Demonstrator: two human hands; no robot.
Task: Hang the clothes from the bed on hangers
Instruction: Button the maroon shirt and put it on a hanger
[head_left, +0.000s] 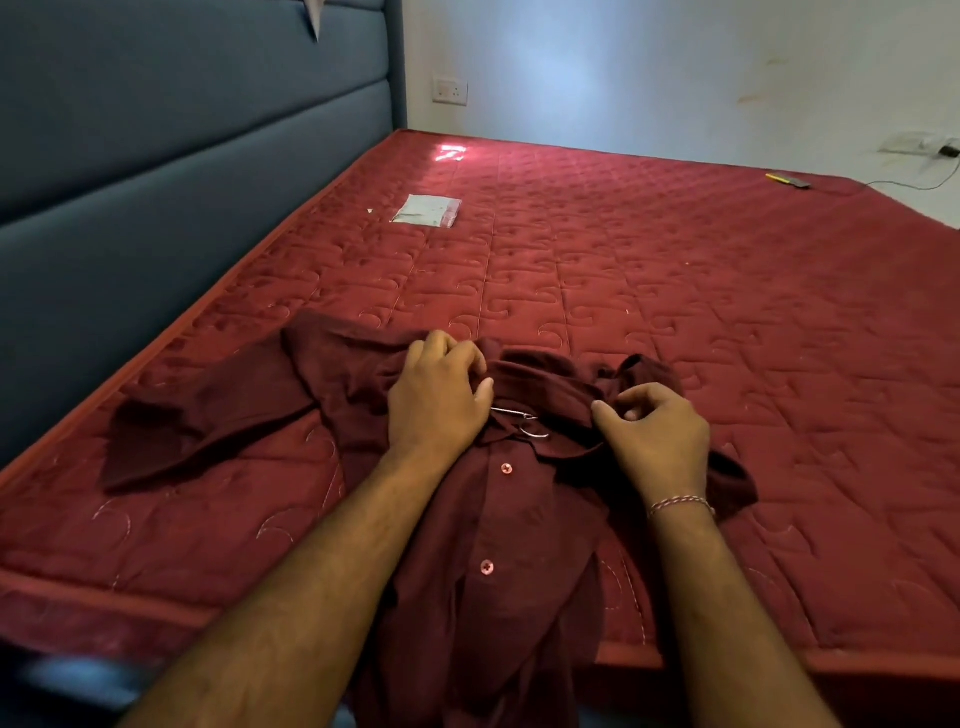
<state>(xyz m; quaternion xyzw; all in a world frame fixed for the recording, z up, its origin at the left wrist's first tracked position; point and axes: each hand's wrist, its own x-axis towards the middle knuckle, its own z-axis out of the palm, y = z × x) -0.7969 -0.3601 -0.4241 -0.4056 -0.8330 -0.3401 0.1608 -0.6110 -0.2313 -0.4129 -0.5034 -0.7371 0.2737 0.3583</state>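
Note:
A dark maroon button shirt lies on the red quilted mattress, its lower part hanging over the near edge. A metal hanger hook pokes out at the collar; the rest of the hanger is hidden inside the shirt. My left hand grips the collar fabric at the left shoulder with curled fingers. My right hand pinches the fabric at the right shoulder between thumb and fingers. One sleeve is spread out to the left.
A blue padded headboard runs along the left side. A clear plastic packet lies farther up the mattress. A small dark object with a yellow part sits at the far right edge, with a cable and wall sockets behind.

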